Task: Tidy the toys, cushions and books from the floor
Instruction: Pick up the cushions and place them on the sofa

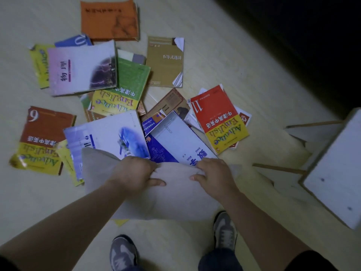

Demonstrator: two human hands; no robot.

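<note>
Above a pale wooden floor (224, 59) strewn with paperback textbooks (121, 79), left hand (134, 174) and right hand (214, 176) each grip the top edge of a flat grey fabric cushion (172, 198), fingers curled over it.

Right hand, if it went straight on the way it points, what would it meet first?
Probably the white book lying just past the cushion the right hand holds; depth is unclear.

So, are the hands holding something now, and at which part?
Yes, the grey cushion. The left hand and the right hand both grip its far edge, fingers curled over it, thumbs on the near face.
</note>
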